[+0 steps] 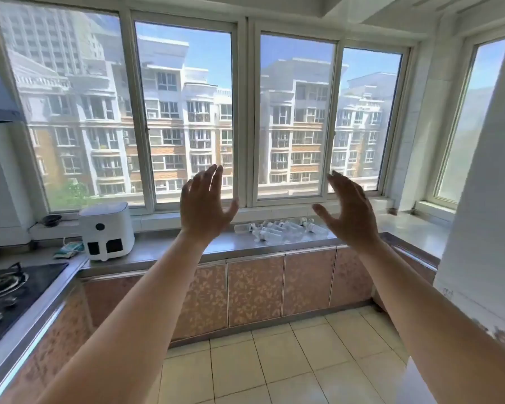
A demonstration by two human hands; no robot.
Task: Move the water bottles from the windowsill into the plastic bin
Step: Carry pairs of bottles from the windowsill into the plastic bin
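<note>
Several clear water bottles [277, 230] with white caps lie on their sides in a loose heap on the steel windowsill counter [164, 249], below the middle window. My left hand [204, 204] is raised in front of me, fingers apart, palm facing right, holding nothing. My right hand [347, 208] is raised the same way, palm facing left, empty. Both hands hover in the air in front of the window, well short of the bottles; the heap shows between them. No plastic bin is in view.
A white air fryer [107, 230] stands on the counter at the left, a cloth [67, 249] beside it. A black gas hob [9, 290] fills the left counter. Patterned cabinet doors [254, 290] run under the sill. Tiled floor [274, 360] lies ahead; a white wall corner [484, 228] juts in at right.
</note>
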